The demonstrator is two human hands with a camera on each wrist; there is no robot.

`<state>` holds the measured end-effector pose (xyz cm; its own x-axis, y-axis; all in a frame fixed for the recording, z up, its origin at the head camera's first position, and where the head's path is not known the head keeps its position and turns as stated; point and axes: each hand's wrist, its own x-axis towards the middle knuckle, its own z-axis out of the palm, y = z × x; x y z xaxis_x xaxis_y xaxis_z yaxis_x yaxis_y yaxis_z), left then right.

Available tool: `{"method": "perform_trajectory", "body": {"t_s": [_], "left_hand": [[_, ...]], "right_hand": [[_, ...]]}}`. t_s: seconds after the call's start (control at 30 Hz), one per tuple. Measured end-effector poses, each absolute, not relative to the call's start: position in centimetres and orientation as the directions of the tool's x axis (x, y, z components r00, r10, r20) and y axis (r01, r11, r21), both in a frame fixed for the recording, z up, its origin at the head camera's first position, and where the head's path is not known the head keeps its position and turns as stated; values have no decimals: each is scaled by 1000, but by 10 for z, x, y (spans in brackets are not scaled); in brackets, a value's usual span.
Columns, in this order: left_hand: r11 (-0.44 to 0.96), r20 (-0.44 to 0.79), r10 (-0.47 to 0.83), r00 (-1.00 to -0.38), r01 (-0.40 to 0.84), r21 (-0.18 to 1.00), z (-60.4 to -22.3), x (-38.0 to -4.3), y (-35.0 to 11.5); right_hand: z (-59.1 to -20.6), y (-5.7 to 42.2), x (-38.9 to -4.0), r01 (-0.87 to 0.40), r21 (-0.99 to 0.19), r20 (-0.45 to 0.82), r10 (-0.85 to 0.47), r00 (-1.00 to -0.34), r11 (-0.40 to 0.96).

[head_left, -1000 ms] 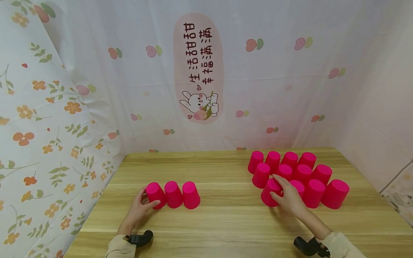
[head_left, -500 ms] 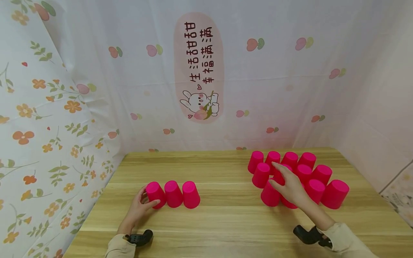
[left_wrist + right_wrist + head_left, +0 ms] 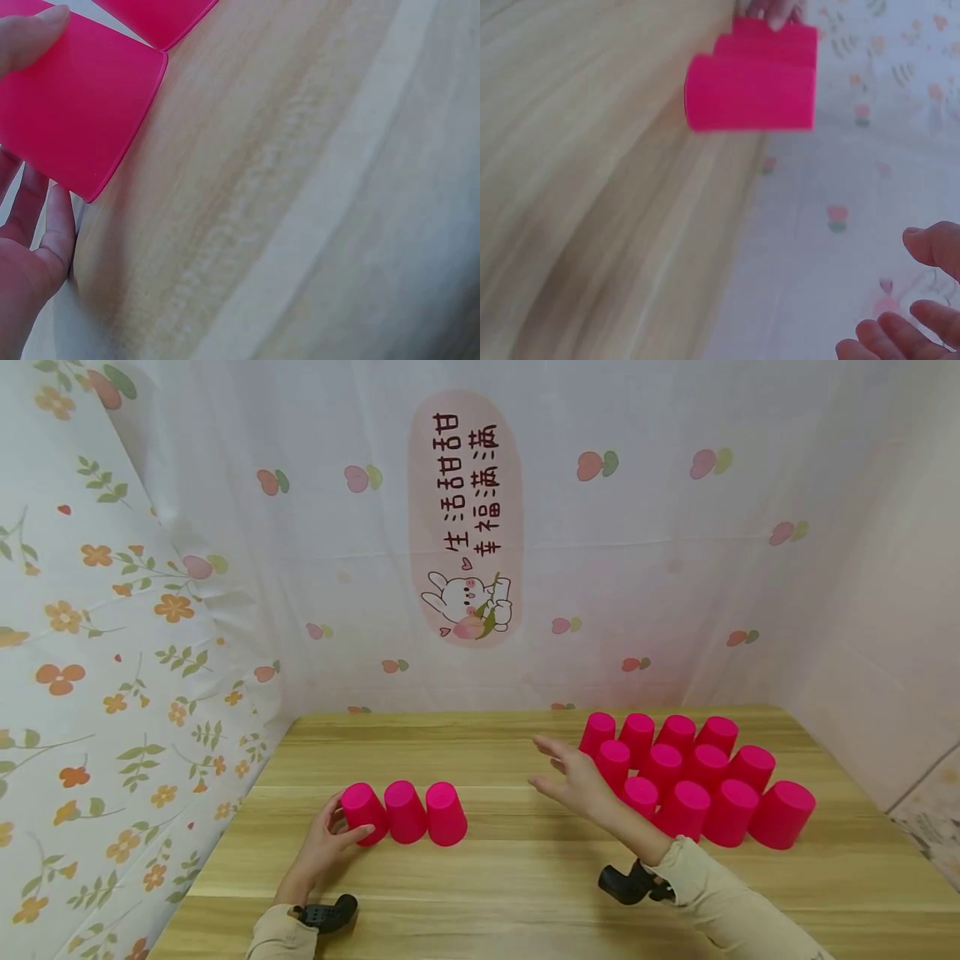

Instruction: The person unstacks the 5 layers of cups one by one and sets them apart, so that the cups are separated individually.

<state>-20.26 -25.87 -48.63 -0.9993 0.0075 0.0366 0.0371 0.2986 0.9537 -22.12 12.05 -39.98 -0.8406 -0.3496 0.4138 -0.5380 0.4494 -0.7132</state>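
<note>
Three pink plastic cups stand upside down in a row on the left half of the table. My left hand (image 3: 322, 843) holds the leftmost cup (image 3: 364, 817), thumb on its near side and fingers around the far left. Beside it are the middle cup (image 3: 405, 814) and the right cup (image 3: 446, 817). In the left wrist view the thumb lies against the held cup (image 3: 82, 112). My right hand (image 3: 585, 785) is in the air just left of the bigger cup group, spread and holding nothing. The right wrist view shows its fingers (image 3: 889, 339) apart from the row's nearest cup (image 3: 750, 94).
Several more pink cups (image 3: 686, 810) stand upside down in rows at the right of the wooden table (image 3: 510, 885). A white printed curtain (image 3: 630, 568) hangs behind the table, and a flowered cloth (image 3: 90, 735) hangs along the left.
My right hand has left the cup group, where it was over the front-left cups, and moved left with its fingers spread. The left hand and its row of cups have stayed put.
</note>
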Motion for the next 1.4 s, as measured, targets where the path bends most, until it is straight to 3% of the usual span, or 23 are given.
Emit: {"method": "perform_trajectory", "body": {"t_s": [0.3, 0.63, 1.03, 1.4], "left_hand": [[299, 42, 9, -999, 42, 953, -486, -203, -257], [289, 37, 7, -999, 38, 957, -488, -203, -260], [292, 24, 6, -1000, 25, 956, -486, -203, -258], [296, 20, 9, -1000, 21, 955, -488, -204, -259]], "right_hand": [[-422, 57, -225, -496, -815, 327, -469, -821, 300], [-453, 9, -226, -457, -830, 252, -514, -820, 321], [-465, 1, -226, -379, -867, 214, -443, -871, 325], [-452, 23, -238, -377, -836, 222, -382, -897, 400]]}}
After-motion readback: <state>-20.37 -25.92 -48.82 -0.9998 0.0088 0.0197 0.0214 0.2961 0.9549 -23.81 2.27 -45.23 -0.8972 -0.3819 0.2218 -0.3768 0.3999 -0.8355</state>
